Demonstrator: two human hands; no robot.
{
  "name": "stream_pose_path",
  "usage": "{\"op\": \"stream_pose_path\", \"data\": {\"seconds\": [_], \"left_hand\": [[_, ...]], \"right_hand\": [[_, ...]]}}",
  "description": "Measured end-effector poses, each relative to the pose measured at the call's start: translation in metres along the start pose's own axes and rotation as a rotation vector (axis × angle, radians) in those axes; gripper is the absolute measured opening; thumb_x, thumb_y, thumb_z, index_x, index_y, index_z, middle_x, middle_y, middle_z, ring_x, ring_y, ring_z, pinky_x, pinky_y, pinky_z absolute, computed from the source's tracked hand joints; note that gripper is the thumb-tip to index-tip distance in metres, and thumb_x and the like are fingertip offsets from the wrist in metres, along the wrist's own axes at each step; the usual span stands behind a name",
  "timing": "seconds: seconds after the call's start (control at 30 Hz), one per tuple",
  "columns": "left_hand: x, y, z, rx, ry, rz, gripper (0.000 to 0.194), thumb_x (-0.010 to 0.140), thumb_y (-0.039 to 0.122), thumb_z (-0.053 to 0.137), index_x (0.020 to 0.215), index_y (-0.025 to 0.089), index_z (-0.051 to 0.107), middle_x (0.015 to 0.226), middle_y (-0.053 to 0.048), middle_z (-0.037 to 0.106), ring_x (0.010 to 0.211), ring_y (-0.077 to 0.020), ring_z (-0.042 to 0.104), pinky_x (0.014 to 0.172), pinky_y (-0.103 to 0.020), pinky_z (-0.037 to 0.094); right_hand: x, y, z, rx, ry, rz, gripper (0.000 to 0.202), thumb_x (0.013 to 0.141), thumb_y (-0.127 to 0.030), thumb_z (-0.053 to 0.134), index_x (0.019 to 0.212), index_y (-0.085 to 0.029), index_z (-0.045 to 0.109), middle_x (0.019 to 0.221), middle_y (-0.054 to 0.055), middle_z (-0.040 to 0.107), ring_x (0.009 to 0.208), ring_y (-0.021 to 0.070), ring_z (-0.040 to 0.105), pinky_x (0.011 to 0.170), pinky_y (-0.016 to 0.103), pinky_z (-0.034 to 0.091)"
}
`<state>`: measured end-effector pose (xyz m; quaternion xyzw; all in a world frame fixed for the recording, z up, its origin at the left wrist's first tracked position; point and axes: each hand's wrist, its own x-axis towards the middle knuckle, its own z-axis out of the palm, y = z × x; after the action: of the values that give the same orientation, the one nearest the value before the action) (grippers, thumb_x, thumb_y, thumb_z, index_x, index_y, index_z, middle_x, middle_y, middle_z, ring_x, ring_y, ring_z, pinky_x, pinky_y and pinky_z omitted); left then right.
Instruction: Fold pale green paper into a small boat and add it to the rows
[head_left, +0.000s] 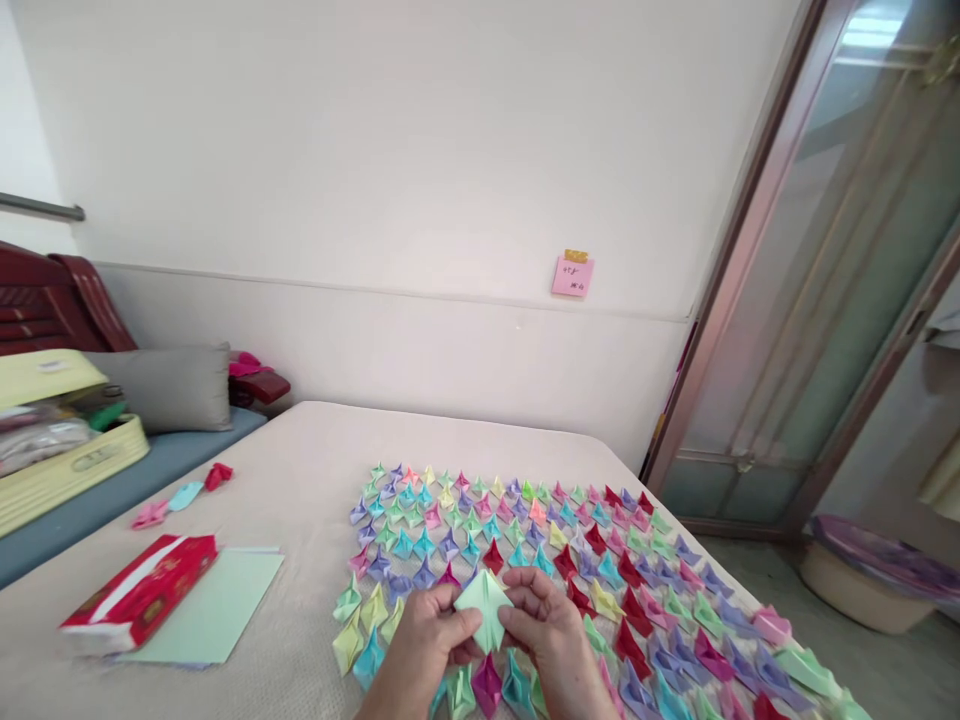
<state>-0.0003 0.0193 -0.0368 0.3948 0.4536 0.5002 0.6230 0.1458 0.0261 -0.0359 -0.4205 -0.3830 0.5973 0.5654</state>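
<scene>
Both hands, left hand (424, 635) and right hand (544, 625), pinch a mint-green folded paper piece (484, 605) above the near rows of origami pieces (570, 560) on the bed (300, 500); grip closed on edges; featherlight, crushable, so hold creases gently.

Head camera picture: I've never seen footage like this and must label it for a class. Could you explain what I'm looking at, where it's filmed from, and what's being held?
There is no machine here. The picture comes from a camera worn on a person's head, looking forward and down, so you see that person's own two bare hands at the bottom edge. The left hand and the right hand pinch a pale green folded paper piece between them. Beneath and beyond them, on a light bed surface, lie rows of small folded paper shapes in many colours. To the left lie a red packet on light green paper sheets, and further back a yellow box with its lid open. A pink note is stuck on the wall.
</scene>
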Motion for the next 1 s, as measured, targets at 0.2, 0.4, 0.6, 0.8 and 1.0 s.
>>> {"op": "stream_pose_path", "data": {"seconds": [0.2, 0.4, 0.6, 0.8, 1.0], "left_hand": [[0.003, -0.002, -0.006, -0.031, 0.033, 0.048, 0.018, 0.071, 0.028, 0.072, 0.073, 0.011, 0.072, 0.046, 0.001, 0.061, 0.043, -0.011, 0.052, 0.048, -0.022, 0.038], [-0.003, 0.009, -0.001, -0.044, -0.059, -0.006, 0.02, 0.059, 0.014, 0.073, 0.078, 0.01, 0.075, 0.052, -0.002, 0.067, 0.045, -0.0115, 0.054, 0.05, -0.022, 0.039], [-0.019, 0.022, 0.0, -0.097, -0.185, 0.063, 0.014, 0.055, 0.012, 0.072, 0.069, 0.012, 0.074, 0.049, 0.003, 0.06, 0.043, -0.0087, 0.046, 0.047, -0.021, 0.031], [-0.024, 0.03, -0.016, -0.123, -0.243, 0.191, 0.016, 0.067, 0.026, 0.075, 0.075, 0.013, 0.072, 0.059, 0.002, 0.062, 0.049, -0.0107, 0.048, 0.048, -0.022, 0.035], [-0.021, 0.031, -0.023, -0.04, -0.224, 0.269, 0.009, 0.069, 0.022, 0.076, 0.067, 0.014, 0.072, 0.056, 0.004, 0.059, 0.054, -0.0112, 0.048, 0.054, -0.023, 0.035]], "right_hand": [[-0.005, 0.002, 0.017, -0.045, -0.005, 0.02, 0.024, 0.06, -0.021, 0.08, 0.078, -0.014, 0.065, 0.054, -0.005, 0.062, 0.043, 0.0076, 0.051, 0.044, 0.019, 0.035], [-0.013, -0.007, 0.027, -0.145, 0.025, -0.101, 0.015, 0.063, -0.015, 0.073, 0.074, -0.015, 0.063, 0.045, -0.01, 0.05, 0.037, 0.0056, 0.042, 0.041, 0.018, 0.028], [-0.02, -0.002, 0.021, -0.239, 0.067, -0.177, 0.018, 0.066, -0.02, 0.071, 0.08, -0.014, 0.062, 0.047, -0.011, 0.047, 0.039, 0.0065, 0.041, 0.042, 0.02, 0.031], [-0.027, 0.003, 0.018, -0.29, 0.042, -0.235, 0.023, 0.063, -0.023, 0.074, 0.08, -0.015, 0.063, 0.048, -0.011, 0.044, 0.041, 0.0077, 0.041, 0.043, 0.021, 0.03], [-0.043, -0.002, 0.022, -0.282, 0.009, -0.246, 0.015, 0.064, -0.02, 0.069, 0.077, -0.015, 0.065, 0.051, -0.01, 0.048, 0.043, 0.0078, 0.042, 0.044, 0.02, 0.032]]}}
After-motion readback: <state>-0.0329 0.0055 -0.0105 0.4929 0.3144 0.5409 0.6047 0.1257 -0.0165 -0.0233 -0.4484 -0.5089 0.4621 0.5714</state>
